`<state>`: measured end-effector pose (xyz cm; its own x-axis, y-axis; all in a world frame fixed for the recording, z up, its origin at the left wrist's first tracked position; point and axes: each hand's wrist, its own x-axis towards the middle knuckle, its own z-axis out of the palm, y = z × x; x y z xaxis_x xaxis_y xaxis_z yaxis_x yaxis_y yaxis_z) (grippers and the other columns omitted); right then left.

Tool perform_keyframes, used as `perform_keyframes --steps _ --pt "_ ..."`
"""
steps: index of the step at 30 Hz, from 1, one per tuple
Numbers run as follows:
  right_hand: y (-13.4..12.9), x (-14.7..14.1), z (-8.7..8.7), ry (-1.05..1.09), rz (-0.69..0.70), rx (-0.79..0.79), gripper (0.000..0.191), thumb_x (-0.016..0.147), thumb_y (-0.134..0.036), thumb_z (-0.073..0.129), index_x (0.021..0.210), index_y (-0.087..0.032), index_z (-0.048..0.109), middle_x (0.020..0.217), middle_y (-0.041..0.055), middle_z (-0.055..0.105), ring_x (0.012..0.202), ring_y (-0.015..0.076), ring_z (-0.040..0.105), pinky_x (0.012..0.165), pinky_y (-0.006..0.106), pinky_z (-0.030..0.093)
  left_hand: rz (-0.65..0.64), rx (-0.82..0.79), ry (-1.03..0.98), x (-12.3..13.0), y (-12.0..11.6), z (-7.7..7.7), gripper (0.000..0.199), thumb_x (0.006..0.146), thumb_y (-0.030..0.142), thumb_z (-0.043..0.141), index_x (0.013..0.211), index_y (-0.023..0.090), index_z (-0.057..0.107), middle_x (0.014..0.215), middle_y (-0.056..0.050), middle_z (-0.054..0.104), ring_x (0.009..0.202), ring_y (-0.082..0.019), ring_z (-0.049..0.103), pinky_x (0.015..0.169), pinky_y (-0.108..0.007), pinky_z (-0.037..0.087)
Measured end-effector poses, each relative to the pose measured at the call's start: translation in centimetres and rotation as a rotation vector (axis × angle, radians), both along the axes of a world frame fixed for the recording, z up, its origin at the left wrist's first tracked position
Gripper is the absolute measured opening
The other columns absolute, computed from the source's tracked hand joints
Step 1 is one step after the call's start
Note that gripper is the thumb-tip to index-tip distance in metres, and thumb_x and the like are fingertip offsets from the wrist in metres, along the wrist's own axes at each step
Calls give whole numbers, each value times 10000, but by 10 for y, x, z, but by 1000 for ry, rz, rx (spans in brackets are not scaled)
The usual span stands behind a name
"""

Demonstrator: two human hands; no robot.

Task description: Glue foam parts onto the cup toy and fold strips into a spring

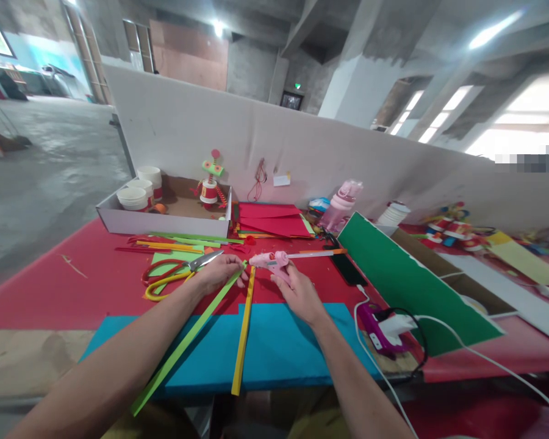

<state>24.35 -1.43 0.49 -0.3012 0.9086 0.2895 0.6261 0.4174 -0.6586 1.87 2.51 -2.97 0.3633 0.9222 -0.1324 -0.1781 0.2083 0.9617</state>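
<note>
My left hand (224,271) pinches the upper end of a long light green paper strip (196,332), which slants down to the lower left. A yellow paper strip (243,341) runs from near the same spot down over the blue sheet's front edge; whether my fingers also touch it is unclear. My right hand (299,292) grips a pink hot glue gun (269,262), its nozzle pointing left, right beside the strip ends. Behind the gun lies a long pale stick (313,253) with an orange part. Scissors (183,271) with red and yellow handles lie by my left wrist.
A blue sheet (297,347) covers the table's near edge. Behind stand a box (165,224) with paper cups and a paper robot figure (209,186), red paper sheets (274,221) and a pink bottle (341,204). Rightward are a phone (350,268), a purple power strip (379,332), cables and a green panel (407,286).
</note>
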Motion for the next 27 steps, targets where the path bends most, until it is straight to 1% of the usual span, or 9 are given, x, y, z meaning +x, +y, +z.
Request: perform_keyframes --steps 6,12,19,27 --pt "-1 -1 1 -54 -12 13 395 912 -393 474 1257 -201 491 1167 123 651 1056 287 619 820 332 464 15 6 20 1 -1 3 114 794 178 610 717 124 545 691 -104 715 482 -132 638 551 -234 492" --pt "-1 0 2 -97 -25 44 393 919 -384 464 1269 -206 481 1174 109 653 1067 270 621 819 316 475 33 -13 65 3 -3 6 117 812 153 574 709 125 527 692 -91 715 480 -122 635 513 -213 483" --pt "-2 -2 4 -142 -26 50 357 924 -381 457 1231 -202 488 1151 110 662 1057 277 627 805 312 474 26 -9 34 2 -2 3 102 817 123 546 716 121 535 687 -101 713 480 -126 637 533 -224 491" --pt "-2 -2 5 -144 -36 49 366 923 -381 456 1243 -206 480 1159 108 656 1057 276 626 805 312 472 10 9 25 1 1 0 138 796 193 621 707 120 544 686 -100 711 488 -130 640 534 -223 488"
